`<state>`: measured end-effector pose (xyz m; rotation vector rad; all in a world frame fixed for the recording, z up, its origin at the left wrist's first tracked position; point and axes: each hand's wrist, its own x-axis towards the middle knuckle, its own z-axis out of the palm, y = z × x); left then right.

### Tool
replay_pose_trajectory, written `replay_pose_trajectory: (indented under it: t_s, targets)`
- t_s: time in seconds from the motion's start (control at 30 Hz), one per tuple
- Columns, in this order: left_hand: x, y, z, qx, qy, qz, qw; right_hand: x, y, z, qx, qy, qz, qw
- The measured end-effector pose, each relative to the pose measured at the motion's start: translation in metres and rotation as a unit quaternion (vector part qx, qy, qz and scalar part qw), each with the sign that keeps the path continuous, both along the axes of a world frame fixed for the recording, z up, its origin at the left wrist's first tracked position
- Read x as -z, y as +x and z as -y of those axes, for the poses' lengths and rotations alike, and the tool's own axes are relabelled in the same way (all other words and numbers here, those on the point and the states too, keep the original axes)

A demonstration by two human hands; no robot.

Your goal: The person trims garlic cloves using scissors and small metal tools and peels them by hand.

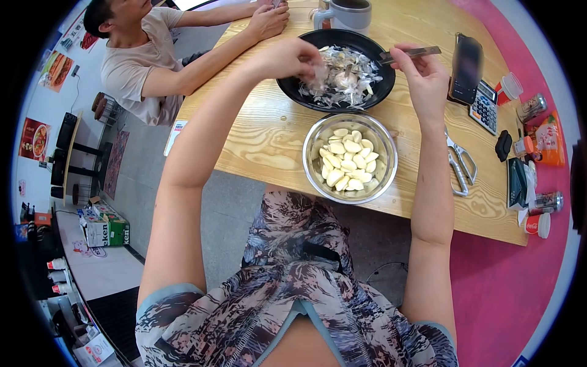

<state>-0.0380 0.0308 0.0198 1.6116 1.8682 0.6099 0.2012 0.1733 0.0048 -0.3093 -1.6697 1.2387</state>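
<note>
Over the left side of a black pan [386, 92], my left hand [287, 60] has its fingers curled together. A pale, papery blur shows at its fingertips, too smeared to name. White garlic skins [351, 76] fill the pan, with a garlic bulb [345, 81] partly visible among them. My right hand [423, 76] is closed around a small knife [416, 53] at the pan's right edge, the knife lying nearly level. Nearer to me, between my forearms, a steel bowl [312, 165] holds many peeled garlic cloves [347, 160].
Scissors [460, 165] lie right of the bowl. Further right are a phone on a stand [467, 58], a calculator [484, 107], jars and packets. A grey mug [351, 17] stands behind the pan. Another person [137, 61] sits at the left, arms on the wooden table [257, 134].
</note>
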Motion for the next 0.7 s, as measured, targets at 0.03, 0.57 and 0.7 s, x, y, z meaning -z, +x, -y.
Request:
replay_pose_trajectory:
  t_s: [0.03,0.57,0.7]
  targets:
    - [-0.002,0.008,0.0,0.046,-0.013,-0.161,0.986,0.0,0.0,0.0,0.0,0.0,0.002,1.0]
    - [0.031,0.01,-0.045,-0.019,0.037,-0.346,0.937,-0.001,0.0,0.001,0.009,-0.011,0.01,1.0]
    - [0.029,0.001,-0.058,-0.018,0.035,-0.326,0.945,-0.001,0.0,0.0,0.0,-0.01,0.0,1.0]
